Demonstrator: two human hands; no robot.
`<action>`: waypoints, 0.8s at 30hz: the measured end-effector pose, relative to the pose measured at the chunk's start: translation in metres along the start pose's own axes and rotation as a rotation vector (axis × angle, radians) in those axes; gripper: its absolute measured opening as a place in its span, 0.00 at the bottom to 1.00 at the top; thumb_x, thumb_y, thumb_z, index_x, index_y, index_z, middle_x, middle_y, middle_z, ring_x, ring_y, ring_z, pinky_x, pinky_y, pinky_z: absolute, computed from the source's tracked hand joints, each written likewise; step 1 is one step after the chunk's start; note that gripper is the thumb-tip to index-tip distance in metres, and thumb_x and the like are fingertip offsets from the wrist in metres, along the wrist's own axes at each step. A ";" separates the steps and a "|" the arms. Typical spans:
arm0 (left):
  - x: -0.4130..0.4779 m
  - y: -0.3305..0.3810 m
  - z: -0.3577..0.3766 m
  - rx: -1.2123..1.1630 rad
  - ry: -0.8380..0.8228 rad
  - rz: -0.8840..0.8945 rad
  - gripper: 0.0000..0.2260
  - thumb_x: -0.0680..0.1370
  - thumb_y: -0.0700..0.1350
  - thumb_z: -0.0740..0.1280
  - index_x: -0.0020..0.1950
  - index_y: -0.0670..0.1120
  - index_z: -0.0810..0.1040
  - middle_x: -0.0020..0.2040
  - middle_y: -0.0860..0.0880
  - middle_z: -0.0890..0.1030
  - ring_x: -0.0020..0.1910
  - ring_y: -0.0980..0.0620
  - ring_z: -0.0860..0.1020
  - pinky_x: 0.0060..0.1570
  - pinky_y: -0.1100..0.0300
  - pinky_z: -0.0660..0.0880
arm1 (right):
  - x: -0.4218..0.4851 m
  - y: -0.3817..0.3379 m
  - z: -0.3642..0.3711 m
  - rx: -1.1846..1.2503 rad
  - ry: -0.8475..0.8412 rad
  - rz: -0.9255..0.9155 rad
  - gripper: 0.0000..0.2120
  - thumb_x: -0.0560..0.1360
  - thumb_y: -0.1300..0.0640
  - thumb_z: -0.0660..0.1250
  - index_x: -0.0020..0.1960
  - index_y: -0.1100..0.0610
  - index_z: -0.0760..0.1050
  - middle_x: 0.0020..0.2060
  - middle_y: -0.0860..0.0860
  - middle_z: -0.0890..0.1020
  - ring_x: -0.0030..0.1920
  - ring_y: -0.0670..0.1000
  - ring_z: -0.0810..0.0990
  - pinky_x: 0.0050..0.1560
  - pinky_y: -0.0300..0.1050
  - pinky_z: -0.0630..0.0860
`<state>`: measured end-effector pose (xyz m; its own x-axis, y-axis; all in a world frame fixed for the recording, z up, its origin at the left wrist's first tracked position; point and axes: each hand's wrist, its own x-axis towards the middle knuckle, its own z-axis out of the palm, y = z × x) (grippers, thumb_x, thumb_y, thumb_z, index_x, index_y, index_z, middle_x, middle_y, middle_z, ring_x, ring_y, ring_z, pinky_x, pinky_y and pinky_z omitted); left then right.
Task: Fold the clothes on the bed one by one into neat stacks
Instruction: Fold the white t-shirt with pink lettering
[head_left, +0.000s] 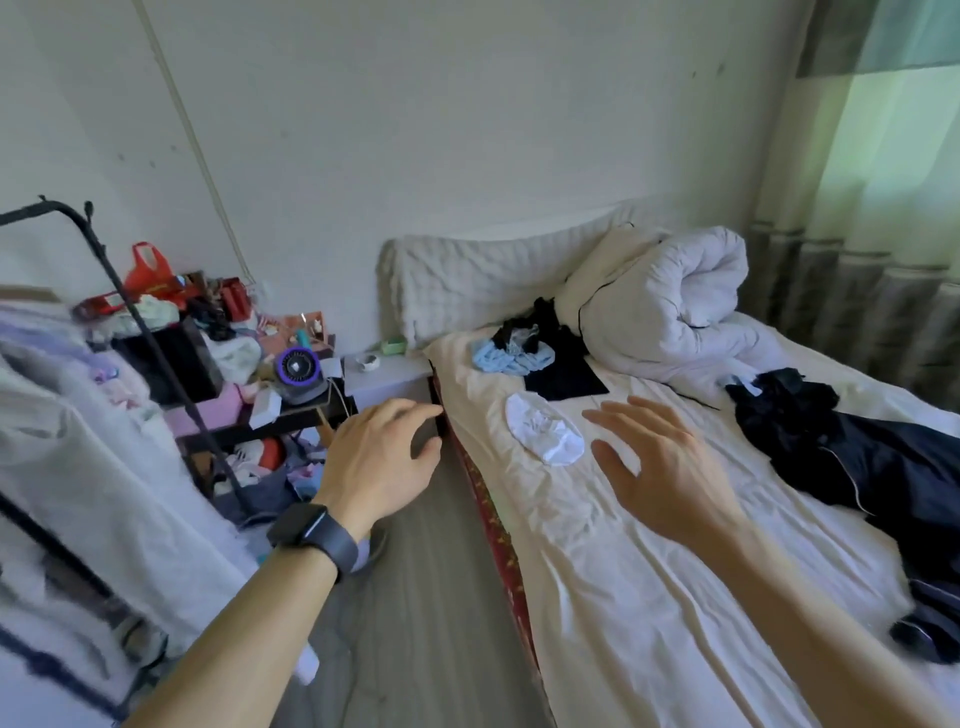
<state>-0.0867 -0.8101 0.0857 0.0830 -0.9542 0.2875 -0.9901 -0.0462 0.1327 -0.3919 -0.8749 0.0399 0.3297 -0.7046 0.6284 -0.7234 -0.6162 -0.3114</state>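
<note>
Nearest, two bare forearms reach in from 6 o'clock. The left hand, with a dark watch on its wrist, sits over the floor just beside the bed's edge. Its fingers are loosely bent and it holds nothing. The right hand is spread over the cream sheet, fingers straight and apart, also holding nothing. Whether it touches the sheet cannot be told.

Between the hands, at 11 o'clock of the right one, lies a small white garment, folded into a flat oval. At 3 o'clock of the right hand a dark navy garment with pale piping sprawls crumpled and unfolded towards the lower right edge.

Farther up, at 12 o'clock, a black piece lies flat and squared. Just beyond it a light blue garment is bunched up against a tangle of black cloth.

A white duvet is rolled up at 1 o'clock against the padded headboard. At 9 o'clock stand a nightstand and a cluttered shelf with a small purple-ringed fan.
</note>
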 end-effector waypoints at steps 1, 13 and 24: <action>0.021 -0.013 0.005 -0.008 0.002 -0.006 0.20 0.80 0.59 0.58 0.71 0.58 0.73 0.67 0.55 0.76 0.65 0.51 0.74 0.63 0.53 0.71 | 0.015 0.005 0.017 0.008 -0.001 0.008 0.15 0.79 0.54 0.71 0.65 0.50 0.81 0.61 0.49 0.83 0.67 0.58 0.78 0.62 0.54 0.77; 0.241 -0.142 0.066 -0.031 -0.034 -0.037 0.25 0.76 0.61 0.54 0.69 0.58 0.76 0.67 0.55 0.77 0.65 0.52 0.76 0.61 0.53 0.75 | 0.214 0.070 0.170 0.011 -0.048 0.200 0.13 0.78 0.56 0.73 0.62 0.50 0.83 0.58 0.47 0.85 0.66 0.55 0.78 0.59 0.46 0.73; 0.484 -0.241 0.165 -0.046 -0.139 0.134 0.18 0.82 0.56 0.60 0.71 0.59 0.73 0.69 0.56 0.76 0.67 0.51 0.73 0.63 0.53 0.71 | 0.342 0.123 0.308 -0.085 -0.002 0.347 0.12 0.77 0.56 0.72 0.60 0.51 0.84 0.57 0.46 0.85 0.63 0.56 0.80 0.59 0.54 0.79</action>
<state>0.1733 -1.3093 0.0367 -0.0686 -0.9826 0.1723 -0.9848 0.0944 0.1460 -0.1812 -1.3000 -0.0025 0.0570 -0.8674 0.4944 -0.8403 -0.3091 -0.4454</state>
